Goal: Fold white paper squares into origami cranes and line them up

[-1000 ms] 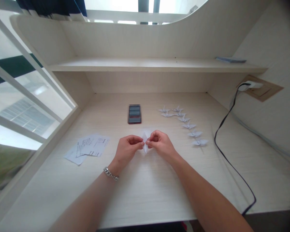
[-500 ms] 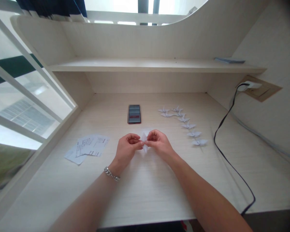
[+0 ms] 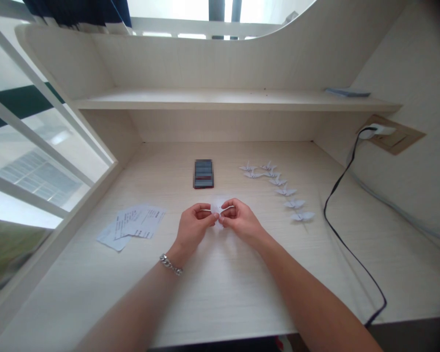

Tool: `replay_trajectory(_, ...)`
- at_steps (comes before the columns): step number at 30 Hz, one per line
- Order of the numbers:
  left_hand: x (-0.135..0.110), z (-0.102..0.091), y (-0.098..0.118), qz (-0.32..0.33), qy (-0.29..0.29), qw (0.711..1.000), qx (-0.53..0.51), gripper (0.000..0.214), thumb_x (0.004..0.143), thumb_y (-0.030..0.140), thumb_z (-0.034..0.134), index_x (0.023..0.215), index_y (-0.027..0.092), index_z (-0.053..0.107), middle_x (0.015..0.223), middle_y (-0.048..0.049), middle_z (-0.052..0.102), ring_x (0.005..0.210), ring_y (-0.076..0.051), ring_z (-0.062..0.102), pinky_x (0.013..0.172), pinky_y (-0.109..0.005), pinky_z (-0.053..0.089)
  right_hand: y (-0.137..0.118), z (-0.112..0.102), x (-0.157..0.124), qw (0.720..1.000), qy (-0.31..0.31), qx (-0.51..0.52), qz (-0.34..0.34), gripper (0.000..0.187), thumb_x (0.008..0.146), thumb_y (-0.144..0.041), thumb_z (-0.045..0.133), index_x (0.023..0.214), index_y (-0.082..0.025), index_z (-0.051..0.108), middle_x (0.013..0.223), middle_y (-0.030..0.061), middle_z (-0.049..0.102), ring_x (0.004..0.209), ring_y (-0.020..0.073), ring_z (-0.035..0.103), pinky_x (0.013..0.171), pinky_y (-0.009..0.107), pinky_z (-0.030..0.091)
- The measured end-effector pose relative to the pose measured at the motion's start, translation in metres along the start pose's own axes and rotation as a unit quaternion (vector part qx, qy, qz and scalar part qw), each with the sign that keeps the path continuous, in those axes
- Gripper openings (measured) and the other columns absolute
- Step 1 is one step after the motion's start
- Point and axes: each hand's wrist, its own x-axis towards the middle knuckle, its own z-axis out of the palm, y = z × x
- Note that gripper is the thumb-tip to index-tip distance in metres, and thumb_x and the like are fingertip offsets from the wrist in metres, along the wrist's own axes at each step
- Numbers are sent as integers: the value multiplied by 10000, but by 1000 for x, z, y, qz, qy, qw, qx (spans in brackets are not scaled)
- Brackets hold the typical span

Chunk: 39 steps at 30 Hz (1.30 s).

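Observation:
Between my two hands, a small piece of white folded paper is held just above the desk. My left hand, with a chain bracelet at the wrist, pinches its left side between thumb and fingers. From the other side my right hand pinches it in the same way, the thumb tips almost meeting. The fingers hide part of the folds. Several white paper cranes stand in a curved row to the right of my hands. Beyond my hands lies a dark phone-like rectangle, its face blurred out.
Printed paper sheets lie overlapping on the left of the desk. A black cord runs from the wall socket down the right side. Above the back is a shelf with a flat item.
The folded paper has turned in my fingers: its tall pointed shape now shows a wider, flatter face. My hands stay in nearly the same place.

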Motion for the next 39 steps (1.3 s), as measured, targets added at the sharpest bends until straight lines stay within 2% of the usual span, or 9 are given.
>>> replay_trajectory(6, 1, 0, 0, 19, 51, 998, -18, 399, 544, 208, 756, 880, 122, 560, 618, -17, 651, 548, -125, 596, 569, -245, 453, 4, 5, 0, 1000, -11, 29, -7, 310, 621, -245, 704, 847, -176, 504, 663, -13, 596, 604, 118, 577, 556, 244, 453)
replay_trajectory(12, 1, 1, 0, 10, 57, 998, -35, 467, 554, 214, 760, 959, 119, 547, 567, 10, 627, 513, -106, 569, 555, -235, 443, 6, 9, 1, 996, -10, 89, 22, 358, 588, -290, 740, 825, -188, 492, 670, -15, 600, 619, 136, 599, 610, 301, 495)
replay_trajectory(17, 3, -3, 4, 5, -29, 994, -110, 365, 625, 239, 721, 943, 126, 582, 738, -35, 659, 653, -124, 608, 642, -260, 469, -1, 3, -1, 994, -4, 102, 30, 380, 577, -289, 759, 833, -186, 498, 609, -28, 594, 544, 126, 585, 572, 281, 468)
replay_trajectory(21, 0, -6, 11, 7, -126, 981, -150, 312, 704, 216, 663, 998, 144, 589, 979, -95, 649, 860, -173, 612, 721, -281, 477, -7, -4, -6, 977, -82, 190, 55, 362, 601, -257, 756, 861, -187, 514, 720, 0, 619, 578, 112, 586, 593, 270, 454)
replay_trajectory(24, -2, -6, 12, 7, -157, 976, -151, 343, 670, 156, 692, 995, 137, 586, 930, -95, 666, 829, -176, 622, 724, -294, 486, -9, -6, -10, 962, -139, 224, 73, 330, 621, -233, 747, 864, -188, 528, 791, 9, 618, 609, 98, 584, 611, 254, 447)
replay_trajectory(27, -1, -6, 10, 12, -149, 979, -141, 287, 650, 150, 706, 914, 129, 595, 811, -72, 681, 696, -158, 629, 639, -284, 496, -10, -5, -11, 960, -167, 210, 76, 296, 643, -247, 731, 860, -187, 540, 787, 7, 610, 624, 102, 583, 618, 257, 451)
replay_trajectory(29, 0, -7, 10, 17, -130, 984, -120, 254, 644, 156, 708, 871, 127, 598, 762, -57, 680, 651, -150, 625, 619, -283, 495, -9, -4, -9, 974, -145, 163, 61, 264, 661, -286, 713, 844, -180, 553, 760, 9, 605, 641, 114, 583, 620, 265, 457)
replay_trajectory(34, 2, -9, 10, 17, -67, 997, -35, 251, 600, 175, 735, 816, 117, 622, 735, -47, 676, 673, -142, 623, 660, -264, 487, -4, -2, -1, 1000, -23, 18, -12, 248, 706, -397, 639, 779, -165, 591, 687, 1, 585, 609, 109, 548, 564, 240, 448)
replay_trajectory(39, 0, -7, 8, 8, -54, 998, 33, 252, 604, 248, 723, 805, 117, 644, 737, -58, 674, 662, -144, 613, 635, -262, 484, 0, -2, 0, 997, -9, -51, -51, 226, 650, -339, 692, 747, -147, 623, 682, 10, 604, 598, 113, 551, 580, 251, 451)
